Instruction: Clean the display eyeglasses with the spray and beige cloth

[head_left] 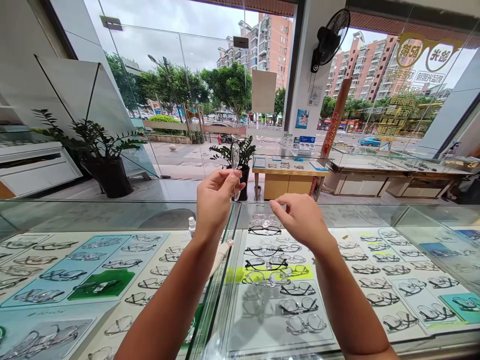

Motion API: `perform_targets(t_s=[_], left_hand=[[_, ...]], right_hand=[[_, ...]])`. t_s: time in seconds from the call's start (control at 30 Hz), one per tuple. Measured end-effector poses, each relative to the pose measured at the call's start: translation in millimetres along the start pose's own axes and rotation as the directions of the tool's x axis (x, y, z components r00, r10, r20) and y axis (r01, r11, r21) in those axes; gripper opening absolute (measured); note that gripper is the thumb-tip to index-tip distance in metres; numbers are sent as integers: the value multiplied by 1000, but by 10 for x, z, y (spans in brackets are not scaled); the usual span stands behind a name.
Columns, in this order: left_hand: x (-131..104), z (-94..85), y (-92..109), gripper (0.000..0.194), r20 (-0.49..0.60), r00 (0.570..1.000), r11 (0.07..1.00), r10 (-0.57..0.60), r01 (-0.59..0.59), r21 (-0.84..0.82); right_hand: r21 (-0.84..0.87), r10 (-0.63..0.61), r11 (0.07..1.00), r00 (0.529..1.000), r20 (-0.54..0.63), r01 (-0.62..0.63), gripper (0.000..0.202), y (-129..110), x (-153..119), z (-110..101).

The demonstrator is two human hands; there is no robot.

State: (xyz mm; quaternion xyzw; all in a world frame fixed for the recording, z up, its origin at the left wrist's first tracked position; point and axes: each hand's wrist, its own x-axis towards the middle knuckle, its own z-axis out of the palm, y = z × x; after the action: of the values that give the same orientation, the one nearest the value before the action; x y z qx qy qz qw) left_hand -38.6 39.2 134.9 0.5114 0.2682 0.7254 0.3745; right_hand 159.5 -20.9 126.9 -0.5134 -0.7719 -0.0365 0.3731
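Observation:
My left hand (215, 197) is raised above the glass counter, closed in a pinch on a pair of eyeglasses (235, 154). The glasses have a thin, clear-looking frame and stand upright, seen nearly edge-on, with one lens above my fingers and part of the other below. To their right, apart from them, hovers my right hand (302, 217), its fingers curled in and the thumb beside them; nothing shows in it. Below both hands, rows of eyeglasses (264, 250) lie inside the display case (240, 345), seen through its glass top.
A small white bottle (192, 225) stands near my left forearm. More display cases with glasses extend left and right. Beyond the counter are potted plants (112, 172), a wooden table (277, 186) with glasses on it, a wall fan (330, 37) and glass doors to the street.

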Motion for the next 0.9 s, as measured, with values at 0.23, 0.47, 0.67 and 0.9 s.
perform_targets(t_s=[0.23, 0.47, 0.67, 0.9], left_hand=[[-97, 62, -101, 34, 173, 984, 994, 30, -48, 101], [-288, 203, -147, 27, 273, 962, 987, 12, -55, 151], [-349, 228, 43, 26, 289, 956, 998, -45, 28, 62], [-450, 222, -72, 28, 379, 916, 988, -136, 97, 121]], right_hand=[[12, -5, 1000, 991, -133, 6, 32, -69, -12, 38], [319, -20, 946, 994, -110, 54, 32, -151, -9, 72], [501, -7, 860, 984, -176, 96, 24, -137, -18, 46], [693, 179, 721, 969, -172, -10, 27, 12, -217, 302]])
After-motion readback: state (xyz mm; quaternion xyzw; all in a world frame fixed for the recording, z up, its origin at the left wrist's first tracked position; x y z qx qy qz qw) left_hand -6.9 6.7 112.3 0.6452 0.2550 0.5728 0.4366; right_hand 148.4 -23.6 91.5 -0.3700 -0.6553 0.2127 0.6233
